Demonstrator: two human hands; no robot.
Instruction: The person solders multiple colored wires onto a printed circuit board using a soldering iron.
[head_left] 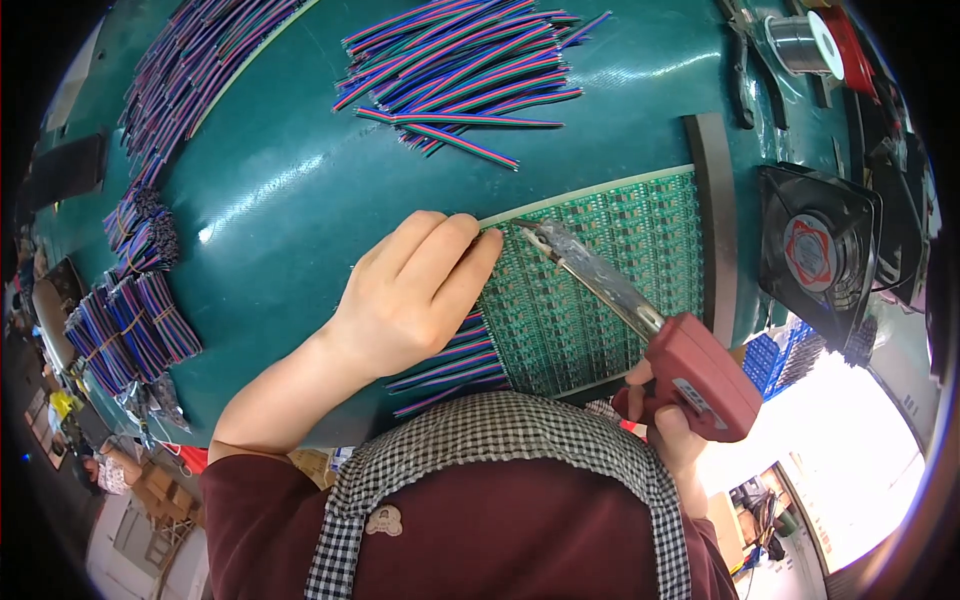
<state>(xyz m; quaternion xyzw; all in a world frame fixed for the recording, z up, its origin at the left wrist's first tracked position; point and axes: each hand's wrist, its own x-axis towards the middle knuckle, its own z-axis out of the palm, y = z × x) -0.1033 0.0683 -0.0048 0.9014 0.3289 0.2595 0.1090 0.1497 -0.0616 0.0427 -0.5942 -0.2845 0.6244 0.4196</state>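
Note:
A green circuit board panel (600, 290) with rows of small parts lies in front of me. My left hand (405, 295) is at its left edge, with the fingers bent together near the upper left corner; whatever they pinch is hidden. Short multicoloured ribbon wires (455, 365) stick out from the board's left edge, below that hand. My right hand (665, 415) grips a red soldering gun (705, 375) by its handle. Its metal tip reaches up and left to the board's upper edge, close to my left fingertips. Whether the tip touches the board I cannot tell.
A loose pile of ribbon wires (470, 75) lies beyond the board, with more wires (200, 65) at the far left. Tied wire bundles (130, 330) sit at left. A dark bar (713, 220), a fan (820, 250) and a solder spool (800, 45) are at right.

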